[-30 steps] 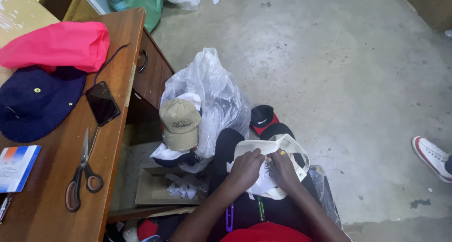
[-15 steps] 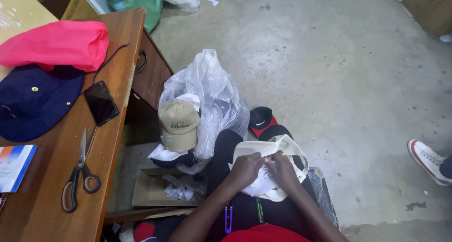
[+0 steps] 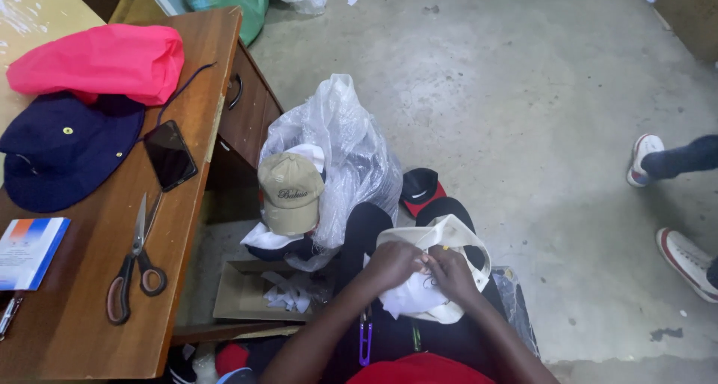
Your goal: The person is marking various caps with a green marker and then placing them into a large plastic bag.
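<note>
Both hands meet over a cap [image 3: 434, 279] on the person's lap, left hand [image 3: 393, 264] just beside right hand [image 3: 449, 273], touching it. Ahead of the lap a plastic bag [image 3: 344, 145] stands on the floor with another cap [image 3: 290, 192] leaning on its left side. A cardboard box [image 3: 247, 294] lies below that, under the desk's [image 3: 82, 324] right edge. On the desk: scissors [image 3: 134, 264] near the front edge, phone [image 3: 170, 154] behind them, a brimmed hat [image 3: 63, 152] left of the phone, a booklet [image 3: 30, 251] at the left edge. Another person's shoes [image 3: 684, 257] at far right.
</note>
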